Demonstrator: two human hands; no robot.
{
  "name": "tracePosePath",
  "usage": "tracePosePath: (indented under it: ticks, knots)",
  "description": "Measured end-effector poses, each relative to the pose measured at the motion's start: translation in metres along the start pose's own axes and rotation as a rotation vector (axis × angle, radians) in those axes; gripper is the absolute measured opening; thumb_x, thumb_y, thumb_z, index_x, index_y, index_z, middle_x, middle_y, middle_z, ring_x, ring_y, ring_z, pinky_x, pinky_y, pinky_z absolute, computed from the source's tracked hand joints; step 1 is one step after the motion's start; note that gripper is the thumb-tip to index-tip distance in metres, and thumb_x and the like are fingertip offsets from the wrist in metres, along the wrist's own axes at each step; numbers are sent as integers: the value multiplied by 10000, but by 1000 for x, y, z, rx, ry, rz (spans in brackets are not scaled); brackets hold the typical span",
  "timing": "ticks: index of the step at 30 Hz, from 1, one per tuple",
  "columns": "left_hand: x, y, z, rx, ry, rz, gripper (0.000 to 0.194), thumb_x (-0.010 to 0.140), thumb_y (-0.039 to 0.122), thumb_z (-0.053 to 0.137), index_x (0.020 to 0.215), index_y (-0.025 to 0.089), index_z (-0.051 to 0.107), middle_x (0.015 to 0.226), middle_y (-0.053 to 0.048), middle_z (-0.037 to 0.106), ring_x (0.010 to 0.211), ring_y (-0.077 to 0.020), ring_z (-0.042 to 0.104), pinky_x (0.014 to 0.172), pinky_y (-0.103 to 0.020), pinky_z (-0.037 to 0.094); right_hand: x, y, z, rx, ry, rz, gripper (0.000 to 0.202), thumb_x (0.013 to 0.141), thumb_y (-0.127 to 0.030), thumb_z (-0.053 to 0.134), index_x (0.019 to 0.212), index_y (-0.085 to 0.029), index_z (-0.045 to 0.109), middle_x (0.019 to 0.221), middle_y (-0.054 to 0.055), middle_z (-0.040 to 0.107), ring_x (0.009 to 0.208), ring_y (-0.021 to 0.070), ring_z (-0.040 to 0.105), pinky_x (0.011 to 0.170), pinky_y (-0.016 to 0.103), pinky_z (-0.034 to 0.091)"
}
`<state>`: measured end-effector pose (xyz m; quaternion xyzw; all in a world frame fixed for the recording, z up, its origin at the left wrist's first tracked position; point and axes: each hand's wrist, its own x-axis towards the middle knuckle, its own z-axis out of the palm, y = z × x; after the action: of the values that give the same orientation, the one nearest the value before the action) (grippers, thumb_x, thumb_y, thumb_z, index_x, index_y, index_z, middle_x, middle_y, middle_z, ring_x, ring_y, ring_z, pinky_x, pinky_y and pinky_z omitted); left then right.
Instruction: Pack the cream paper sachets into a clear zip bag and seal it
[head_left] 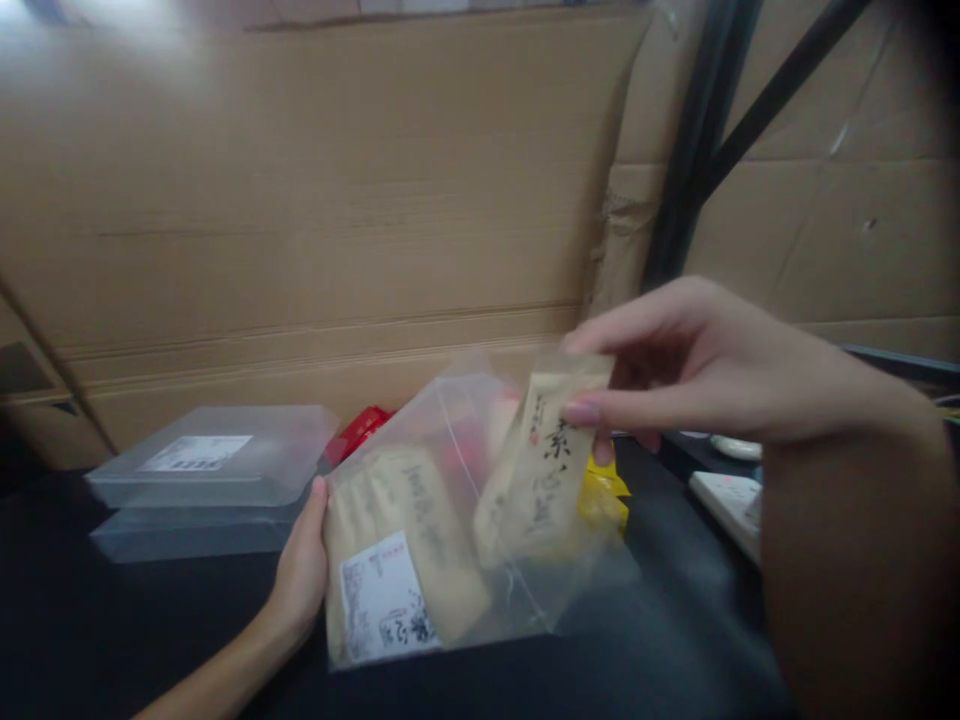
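Observation:
My left hand point(300, 570) grips the left edge of a clear plastic bag point(450, 420) standing on the dark table. A beige packet point(409, 520) with dark script lies inside it, behind a white printed label point(382, 600). My right hand point(690, 365) pinches the top of a second beige packet point(536, 470) with black characters, held at the bag's open mouth, partly inside. Red and yellow things show blurred behind the bag.
A stack of clear plastic bags point(214, 460) with a white label lies at the left on the black table point(90, 640). Cardboard walls point(337, 200) fill the back. A black metal frame point(697, 130) rises at the right. White items point(731, 495) lie at the right edge.

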<state>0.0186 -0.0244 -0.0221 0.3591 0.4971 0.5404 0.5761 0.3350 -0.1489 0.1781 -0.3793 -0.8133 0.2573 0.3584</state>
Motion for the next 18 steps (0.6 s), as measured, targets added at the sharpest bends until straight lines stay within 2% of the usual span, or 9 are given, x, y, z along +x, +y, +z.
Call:
tracePosePath:
  ticks: [3,5,8,9,11,14,15,18]
  knots:
    - [-3,2,3,-23,-1,-15,489,876,550,661,1156,156,730,884,-78,796,819,-226,762,884,-310,588,4,1,3,-1,-88,83,222,851,-285,770,1031,-155,758,663,-7,660,470,57,562,407,97,429]
    - [-7,4,6,-51,-24,-26,460,896,530,642,1145,155,733,909,-82,797,897,-230,761,934,-310,574,7,3,6,1,-140,126,243,871,-315,751,1058,-159,761,649,-17,637,436,40,503,377,97,387]
    - [-12,8,10,-54,-28,-5,419,906,501,639,1126,160,742,953,-82,797,1007,-226,744,990,-286,546,11,6,12,3,-282,180,277,941,-353,660,1134,-180,756,701,-1,658,429,45,500,379,123,400]
    - [-13,8,10,-52,-33,2,418,907,499,639,1127,159,744,956,-84,797,1021,-229,740,995,-286,543,12,6,14,-11,-291,176,277,950,-344,644,1148,-185,755,701,-1,661,424,49,502,378,131,399]
    - [-14,10,11,-47,-48,12,432,905,505,636,1132,156,747,955,-93,796,1027,-247,738,986,-304,551,16,6,18,-90,-172,118,252,920,-296,673,1127,-187,768,695,1,674,441,62,530,395,145,414]
    - [-13,10,11,-27,-42,44,429,888,503,661,1130,162,754,967,-91,796,1029,-261,738,977,-315,558,19,2,24,-253,149,-17,175,820,-251,775,977,-180,809,771,34,723,607,128,647,516,187,512]
    - [-13,10,10,-25,-39,53,430,882,506,668,1130,166,755,969,-86,797,1035,-259,736,984,-313,555,20,1,25,-284,214,-49,149,801,-260,797,926,-181,815,797,46,733,663,152,669,554,204,533]
    - [-12,9,10,-39,-54,54,454,871,523,680,1147,169,748,1002,-80,795,1073,-252,724,1016,-311,540,16,-4,26,-313,238,-58,148,807,-318,803,876,-188,822,768,54,733,648,167,661,523,227,512]
